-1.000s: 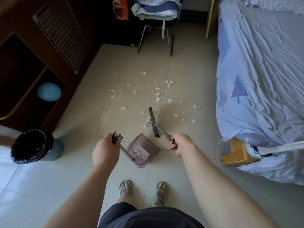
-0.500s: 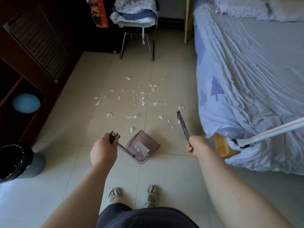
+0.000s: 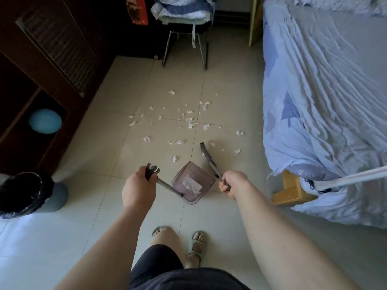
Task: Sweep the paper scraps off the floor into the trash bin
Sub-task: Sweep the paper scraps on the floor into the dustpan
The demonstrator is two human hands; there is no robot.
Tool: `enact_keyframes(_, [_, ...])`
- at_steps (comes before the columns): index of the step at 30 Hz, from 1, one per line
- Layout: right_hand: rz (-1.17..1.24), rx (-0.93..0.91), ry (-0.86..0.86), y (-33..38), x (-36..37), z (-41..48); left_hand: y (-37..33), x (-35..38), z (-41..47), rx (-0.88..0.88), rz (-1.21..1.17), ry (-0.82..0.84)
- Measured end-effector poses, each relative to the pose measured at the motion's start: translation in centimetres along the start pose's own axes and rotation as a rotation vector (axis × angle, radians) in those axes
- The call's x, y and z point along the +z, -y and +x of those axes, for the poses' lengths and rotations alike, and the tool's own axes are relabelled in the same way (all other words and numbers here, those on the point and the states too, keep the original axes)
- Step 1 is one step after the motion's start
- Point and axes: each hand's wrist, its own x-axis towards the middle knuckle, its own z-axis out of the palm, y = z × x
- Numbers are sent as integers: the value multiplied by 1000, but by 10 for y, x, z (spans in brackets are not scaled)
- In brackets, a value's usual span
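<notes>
Swung back in from 3 o'clock: broom, in right hand grip. Left hand grips dustpan handle. Paper scraps at 12 o'clock, featherlight, flighty; short gentle strokes advised. Trash bin at 9 o'clock.

Tiled floor; bed right; chair beyond.

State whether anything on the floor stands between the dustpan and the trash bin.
Nothing visible does. Bare tile lies between the dustpan, held by the left hand, and the bin at the far left.
</notes>
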Motion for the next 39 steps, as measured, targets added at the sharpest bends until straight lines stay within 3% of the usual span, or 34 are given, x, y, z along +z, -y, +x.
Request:
enact_keyframes(7, [4,-32,9,23,0,-8,-7,1,21,19,8,-7])
enact_keyframes(14, [4,-130,-157,49,-15,9,-24,3,59,81,24,10])
enact_keyframes(21, [-110,-107,-260,89,-23,39,-40,-4,112,116,56,32])
enact_keyframes(30, [-38,-46,-208,105,55,53,-48,-10,160,156,70,86])
enact_keyframes(39, [-27,56,3,145,111,32,-56,-23,189,167,116,62])
